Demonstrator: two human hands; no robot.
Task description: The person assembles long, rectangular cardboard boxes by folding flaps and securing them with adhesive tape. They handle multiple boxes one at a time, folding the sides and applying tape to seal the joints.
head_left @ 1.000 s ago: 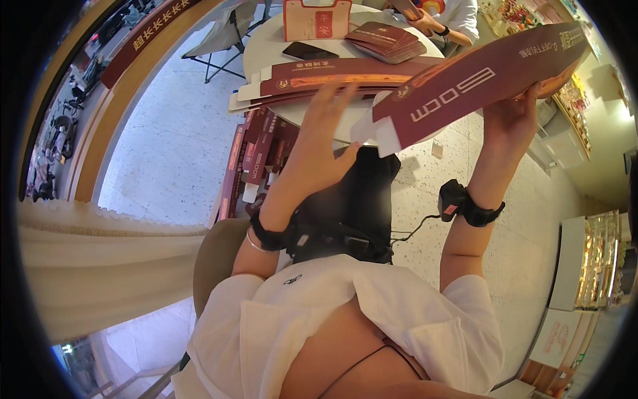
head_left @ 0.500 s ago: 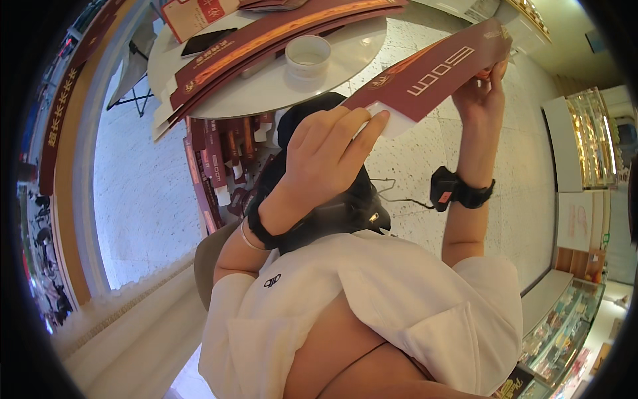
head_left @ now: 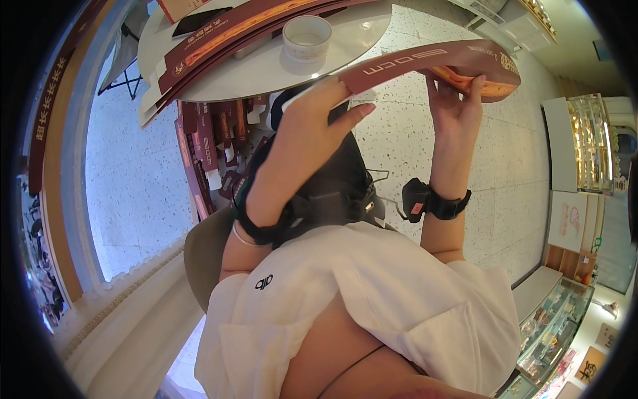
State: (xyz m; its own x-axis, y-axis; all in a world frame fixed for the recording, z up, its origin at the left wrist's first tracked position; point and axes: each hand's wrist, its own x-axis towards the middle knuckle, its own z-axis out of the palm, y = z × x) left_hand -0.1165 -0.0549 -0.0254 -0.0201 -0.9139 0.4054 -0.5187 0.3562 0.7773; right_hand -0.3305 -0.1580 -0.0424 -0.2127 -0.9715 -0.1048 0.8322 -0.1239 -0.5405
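A long, narrow maroon cardboard box (head_left: 405,62) with pale lettering and an orange picture of food is held up in front of me, running left to right. My right hand (head_left: 455,100) grips it from below near its right end, thumb against the orange printed side. At the left end, the fingers of my left hand (head_left: 309,123) bend over the box, partly hidden, while the thumb sticks out apart from it. A bit of white flap (head_left: 288,104) shows beside the left hand's knuckles.
A round white table (head_left: 359,33) ahead carries a stack of flat maroon cartons (head_left: 219,56), a white bowl (head_left: 307,40) and a dark phone (head_left: 199,21). Below it, more maroon boxes (head_left: 206,143) fill a container. Glass display cases (head_left: 555,326) stand at right.
The box's right end has swung down and turned, showing its orange side. My left hand has shifted left and its thumb has come off the white flap. The view has moved slightly.
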